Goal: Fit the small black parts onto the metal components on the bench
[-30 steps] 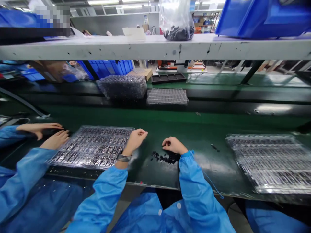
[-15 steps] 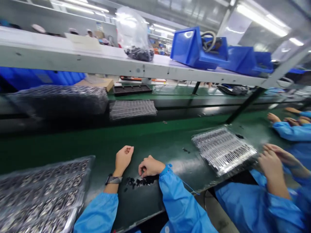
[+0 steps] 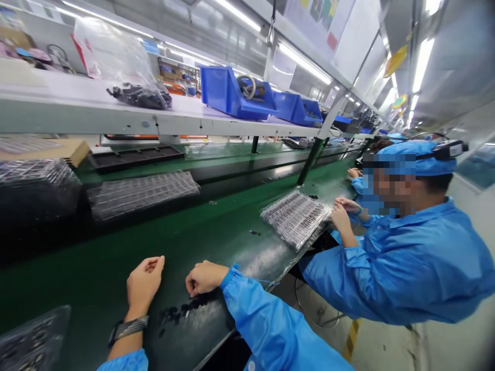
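Note:
My left hand (image 3: 144, 284), with a dark watch (image 3: 128, 330) on its wrist, is raised over the green table (image 3: 216, 232). Its thumb and fingers press together; anything between them is too small to see. To its right, my right hand (image 3: 204, 278) is curled down at the edge of a scatter of small black pieces (image 3: 181, 312). Those fingertips are closed too, and what they pinch is hidden. A clear tray of small dark parts (image 3: 36, 337) lies at the lower left, apart from my left hand.
At right, a co-worker in blue (image 3: 402, 257) sits by a filled clear tray (image 3: 296, 219). An empty-looking clear tray (image 3: 145, 193) and a tray stack (image 3: 36, 190) lie behind my hands. Above, a white shelf (image 3: 181, 122) carries blue bins (image 3: 235, 95) and a plastic bag (image 3: 135, 77).
My view has swung to the right, bringing the co-worker's head and upper body into sight. Both hands keep much the same closed pose beside the black pieces.

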Demonstrator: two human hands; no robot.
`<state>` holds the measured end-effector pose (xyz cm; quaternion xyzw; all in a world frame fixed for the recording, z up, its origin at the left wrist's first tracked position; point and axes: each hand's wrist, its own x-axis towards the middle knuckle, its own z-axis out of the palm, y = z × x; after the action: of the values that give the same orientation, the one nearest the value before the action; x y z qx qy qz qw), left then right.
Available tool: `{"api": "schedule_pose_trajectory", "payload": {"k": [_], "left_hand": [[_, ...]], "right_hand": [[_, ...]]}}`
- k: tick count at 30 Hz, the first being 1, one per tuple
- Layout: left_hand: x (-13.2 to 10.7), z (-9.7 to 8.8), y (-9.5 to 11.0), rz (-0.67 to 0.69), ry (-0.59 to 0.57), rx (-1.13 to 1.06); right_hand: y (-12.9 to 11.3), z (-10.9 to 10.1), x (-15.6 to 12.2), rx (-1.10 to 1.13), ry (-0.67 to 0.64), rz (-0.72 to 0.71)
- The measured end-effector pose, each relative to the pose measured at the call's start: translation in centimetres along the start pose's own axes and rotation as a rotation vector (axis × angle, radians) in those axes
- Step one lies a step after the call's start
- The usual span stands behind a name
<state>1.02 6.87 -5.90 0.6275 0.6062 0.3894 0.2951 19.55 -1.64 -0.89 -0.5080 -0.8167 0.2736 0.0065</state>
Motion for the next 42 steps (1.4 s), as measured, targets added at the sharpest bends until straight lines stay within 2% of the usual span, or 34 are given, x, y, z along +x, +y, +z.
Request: {"api": "schedule_pose_trajectory", "payload": {"k": [2,5,7,11,13,18,23,27,32,36,42], "left_hand": [[-0.1,-0.2,0.6,-0.045,-0.009,-0.028],[-0.3,-0.6,1.6,-0.100,-0.024,-0.040],[-0.3,-0.8,1.9,-0.118,-0.025,-0.046],[0.0,-0.7,1.6,-0.129,-0.029,-0.053],[0.1,-0.6,1.4,-0.130,-0.025,-0.049],[-0.1,-0.4,1.4,-0.135,-0.018,-0.059],[-0.4,-0.2,2.0,-0.134,-0.003,0.003],[-0.5,0.2,2.2,-0.120,-0.032,0.070],[-0.4,0.5,1.1,-0.094,-0.030,0.026],[-0.4,0.7,0.7,-0.081,-0.006,-0.027],[-1.1,0.4,1.5,-0.086,-0.022,-0.198]], "right_hand": [[-0.1,-0.1,-0.2,0.000,-0.002,0.004],[0.0,0.0,-0.4,0.147,0.043,0.016],[0.3,0.2,-0.5,0.294,0.177,0.060],[1.2,1.0,-0.1,0.578,0.543,0.191],[1.9,1.3,0.2,0.735,0.601,0.204],[3.5,1.0,1.4,1.043,0.609,0.178],[5.0,-0.4,3.6,1.188,0.586,0.146],[6.0,-1.8,6.0,1.244,0.629,0.120],[6.8,-2.3,8.4,1.272,0.633,0.059],[7.3,-1.9,8.5,1.248,0.602,0.044],[7.2,-1.7,7.8,1.200,0.585,0.035]]}}
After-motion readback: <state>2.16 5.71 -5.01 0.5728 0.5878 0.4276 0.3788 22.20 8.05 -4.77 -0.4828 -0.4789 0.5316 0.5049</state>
